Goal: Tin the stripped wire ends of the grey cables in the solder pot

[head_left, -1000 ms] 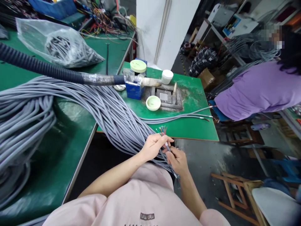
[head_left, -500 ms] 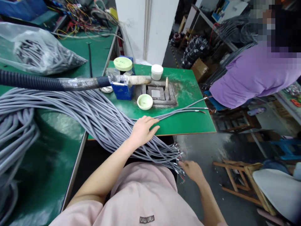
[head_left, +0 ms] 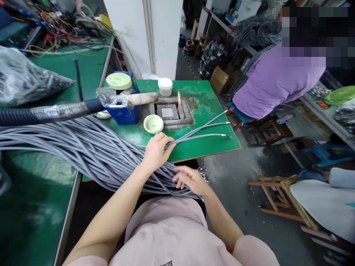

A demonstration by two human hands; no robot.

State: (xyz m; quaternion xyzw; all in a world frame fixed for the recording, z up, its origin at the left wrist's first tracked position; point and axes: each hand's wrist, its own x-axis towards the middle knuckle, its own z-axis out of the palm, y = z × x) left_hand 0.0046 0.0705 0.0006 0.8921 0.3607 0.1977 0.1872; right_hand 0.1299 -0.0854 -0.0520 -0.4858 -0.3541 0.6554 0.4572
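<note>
My left hand (head_left: 156, 149) is closed around a few grey cables (head_left: 183, 139) at the table's front edge. Their stripped ends with bare wire fan out to the right over the green tabletop (head_left: 213, 147). Below it, my right hand (head_left: 192, 180) hovers over or touches the thick bundle of grey cables (head_left: 111, 159), fingers apart and nothing visible in them. The bundle runs in from the left and crosses above my lap; its cut ends show partly behind my right hand. A pale green dish (head_left: 153, 123) sits just beyond my left hand.
Past the dish lies a square metal-framed basin (head_left: 167, 112). A hose nozzle (head_left: 142, 98) rests across a blue box (head_left: 122, 113), near a white tub (head_left: 165, 87). A person in a purple shirt (head_left: 274, 81) is at the right; a wooden stool (head_left: 277, 199) stands below.
My right hand has moved left and up from the bundle's cut ends to lie over the bundle. My left hand keeps the separated cables, whose ends have spread apart. The view has shifted right.
</note>
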